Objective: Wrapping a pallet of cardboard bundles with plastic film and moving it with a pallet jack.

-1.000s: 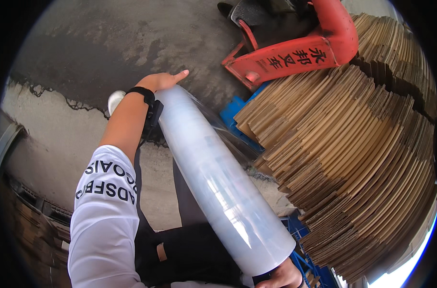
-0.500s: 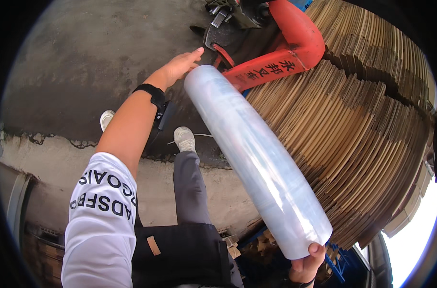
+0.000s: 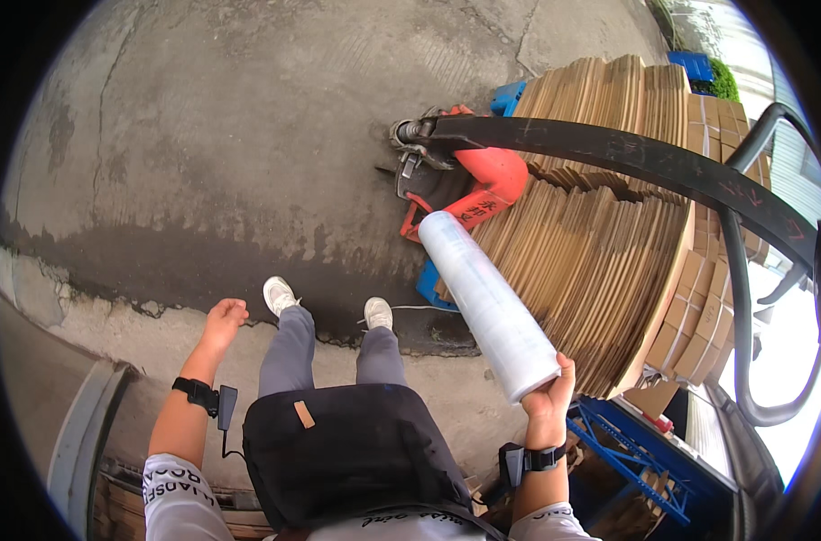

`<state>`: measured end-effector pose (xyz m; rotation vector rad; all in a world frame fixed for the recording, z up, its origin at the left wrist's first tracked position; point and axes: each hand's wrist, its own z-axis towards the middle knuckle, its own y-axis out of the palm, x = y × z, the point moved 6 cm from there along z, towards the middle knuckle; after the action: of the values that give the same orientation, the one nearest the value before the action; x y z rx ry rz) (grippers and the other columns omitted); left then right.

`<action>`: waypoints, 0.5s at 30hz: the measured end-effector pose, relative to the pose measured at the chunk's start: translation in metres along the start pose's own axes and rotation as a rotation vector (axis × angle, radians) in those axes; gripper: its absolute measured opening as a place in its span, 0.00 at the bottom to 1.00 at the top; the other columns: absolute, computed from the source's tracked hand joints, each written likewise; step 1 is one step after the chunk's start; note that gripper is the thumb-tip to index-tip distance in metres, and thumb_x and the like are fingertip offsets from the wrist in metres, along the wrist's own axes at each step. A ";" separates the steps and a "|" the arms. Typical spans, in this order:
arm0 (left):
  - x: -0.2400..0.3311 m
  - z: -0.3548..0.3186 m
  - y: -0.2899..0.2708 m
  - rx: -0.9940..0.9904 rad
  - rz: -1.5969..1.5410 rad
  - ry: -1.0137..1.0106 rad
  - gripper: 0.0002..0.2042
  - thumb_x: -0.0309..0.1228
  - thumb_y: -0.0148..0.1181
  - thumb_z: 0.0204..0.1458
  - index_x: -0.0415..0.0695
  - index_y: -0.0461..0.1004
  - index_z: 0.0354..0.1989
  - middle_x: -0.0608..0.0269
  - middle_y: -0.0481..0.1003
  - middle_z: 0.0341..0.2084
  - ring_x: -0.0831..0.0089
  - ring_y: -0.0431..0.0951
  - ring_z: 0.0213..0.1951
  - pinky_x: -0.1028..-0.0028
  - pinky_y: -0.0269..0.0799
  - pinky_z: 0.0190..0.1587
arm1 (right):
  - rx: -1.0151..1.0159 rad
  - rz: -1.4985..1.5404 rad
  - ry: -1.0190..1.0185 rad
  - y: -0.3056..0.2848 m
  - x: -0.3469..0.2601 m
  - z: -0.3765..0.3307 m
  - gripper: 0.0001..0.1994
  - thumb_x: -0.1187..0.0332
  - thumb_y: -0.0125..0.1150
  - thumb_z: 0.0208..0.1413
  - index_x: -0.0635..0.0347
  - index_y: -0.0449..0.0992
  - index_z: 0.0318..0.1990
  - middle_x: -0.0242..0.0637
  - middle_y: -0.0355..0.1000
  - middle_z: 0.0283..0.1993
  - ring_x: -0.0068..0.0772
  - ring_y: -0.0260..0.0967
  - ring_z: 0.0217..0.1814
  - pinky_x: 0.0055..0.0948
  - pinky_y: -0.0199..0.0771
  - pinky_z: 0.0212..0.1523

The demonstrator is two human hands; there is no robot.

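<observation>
Cardboard sheets (image 3: 577,279) are being borne on blue pallet (image 3: 436,287) | near them, translucent film roll (image 3: 484,305) is being held slanted, near end in right hand (image 3: 548,395) | left hand (image 3: 225,322) is being held apart, half-curled, its grip unclear

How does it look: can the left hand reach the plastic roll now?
Probably yes: the left hand looks empty, and nothing visible blocks its way to the plastic roll in the right hand.

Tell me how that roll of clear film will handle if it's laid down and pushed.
The film roll would probably roll easily, being a smooth cylinder. It seems stiff rather than floppy: it looks straight, with the right hand at its near end. Its shiny surface may prove slippery.
</observation>
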<state>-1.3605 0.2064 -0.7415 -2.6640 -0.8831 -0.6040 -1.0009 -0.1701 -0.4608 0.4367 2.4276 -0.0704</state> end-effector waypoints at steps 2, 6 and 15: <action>0.040 -0.006 -0.004 -0.040 0.047 0.046 0.14 0.37 0.52 0.58 0.38 0.72 0.42 0.64 0.75 0.31 0.78 0.72 0.34 0.76 0.68 0.40 | 0.064 0.055 0.004 0.007 0.000 -0.003 0.26 0.62 0.56 0.45 0.67 0.67 0.52 0.47 0.69 0.55 0.50 0.65 0.57 0.51 0.61 0.60; 0.149 -0.008 0.031 -0.187 0.146 0.241 0.12 0.34 0.53 0.56 0.38 0.72 0.41 0.63 0.76 0.31 0.77 0.73 0.33 0.76 0.68 0.38 | 0.010 0.217 0.044 0.014 -0.010 -0.003 0.26 0.60 0.55 0.46 0.67 0.69 0.52 0.46 0.70 0.54 0.51 0.65 0.56 0.53 0.61 0.60; 0.429 0.017 0.143 -0.383 0.604 0.702 0.15 0.38 0.55 0.56 0.38 0.72 0.42 0.61 0.77 0.31 0.74 0.75 0.35 0.73 0.71 0.41 | 0.118 0.324 -0.093 0.001 -0.018 0.021 0.24 0.63 0.56 0.43 0.66 0.69 0.49 0.47 0.71 0.50 0.50 0.69 0.51 0.48 0.67 0.54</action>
<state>-0.9552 0.3177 -0.5736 -2.4922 0.2421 -1.4939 -0.9748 -0.1773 -0.4662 0.8550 2.2398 -0.0917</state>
